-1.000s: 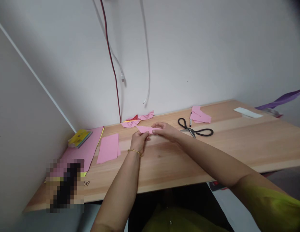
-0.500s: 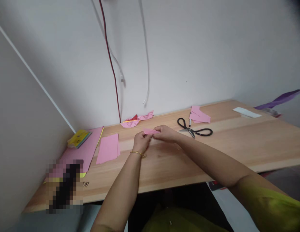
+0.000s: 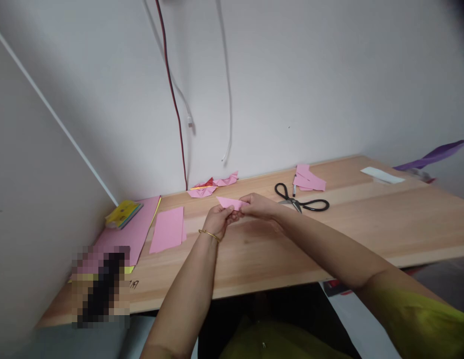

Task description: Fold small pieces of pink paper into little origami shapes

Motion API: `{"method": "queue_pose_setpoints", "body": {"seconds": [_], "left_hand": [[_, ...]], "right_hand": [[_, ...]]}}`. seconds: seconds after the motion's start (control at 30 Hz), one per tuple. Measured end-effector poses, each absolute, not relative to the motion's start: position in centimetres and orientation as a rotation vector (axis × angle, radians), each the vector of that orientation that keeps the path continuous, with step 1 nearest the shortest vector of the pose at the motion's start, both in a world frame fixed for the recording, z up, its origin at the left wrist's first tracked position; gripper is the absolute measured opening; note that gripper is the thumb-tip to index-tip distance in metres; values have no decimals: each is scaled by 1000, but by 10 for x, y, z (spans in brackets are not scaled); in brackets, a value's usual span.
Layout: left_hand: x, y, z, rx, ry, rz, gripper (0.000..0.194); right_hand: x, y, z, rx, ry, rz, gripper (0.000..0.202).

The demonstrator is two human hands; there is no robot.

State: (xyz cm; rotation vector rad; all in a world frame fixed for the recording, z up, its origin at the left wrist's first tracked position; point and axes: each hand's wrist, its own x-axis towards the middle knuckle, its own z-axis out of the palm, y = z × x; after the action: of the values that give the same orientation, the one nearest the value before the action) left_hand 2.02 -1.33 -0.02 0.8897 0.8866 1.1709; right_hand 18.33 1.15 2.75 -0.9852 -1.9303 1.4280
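A small folded pink paper [image 3: 230,202] is held between both hands over the middle of the wooden table. My left hand [image 3: 220,219], with a gold bracelet at the wrist, pinches its lower left part with the thumb on top. At its right end my right hand [image 3: 257,206] grips the paper, fingers closed. Black-handled scissors [image 3: 297,203] lie spread to the right of my right hand. Behind the hands, folded pink paper pieces [image 3: 204,191] with a red part rest near the wall.
Pink rectangular sheets [image 3: 168,229] lie left of my hands, beside a larger pink stack [image 3: 138,234] bearing a yellow packet [image 3: 122,213]. Pink cut pieces [image 3: 310,179] and a pen [image 3: 294,186] are behind the scissors. A white strip [image 3: 382,175] lies far right.
More of the folded pink paper now shows above my left fingers, its pointed end further left. My left hand has shifted slightly left, its thumb now on the paper's lower edge.
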Motion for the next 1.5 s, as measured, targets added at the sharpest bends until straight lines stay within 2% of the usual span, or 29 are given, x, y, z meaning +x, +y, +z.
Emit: {"method": "queue_pose_setpoints", "body": {"seconds": [0.47,0.7,0.9,1.1,1.5], "left_hand": [[16,-5,-4,854,1031,1375,26],[6,-1,4,624,962,1555,18],[21,-4,-3,633,859,1485,22],[29,-9,-6,743,902,1437,28],[22,-3,-9,734,853,1459,28]], "right_hand": [[193,28,15,-1280,-1921,1247,13],[194,38,-1,-1092,-1609,1394,12],[169,16,5,-806,-1558,1546,38],[158,8,3,-851,-1508,1441,37],[162,17,-4,-714,-1401,1657,37]]}}
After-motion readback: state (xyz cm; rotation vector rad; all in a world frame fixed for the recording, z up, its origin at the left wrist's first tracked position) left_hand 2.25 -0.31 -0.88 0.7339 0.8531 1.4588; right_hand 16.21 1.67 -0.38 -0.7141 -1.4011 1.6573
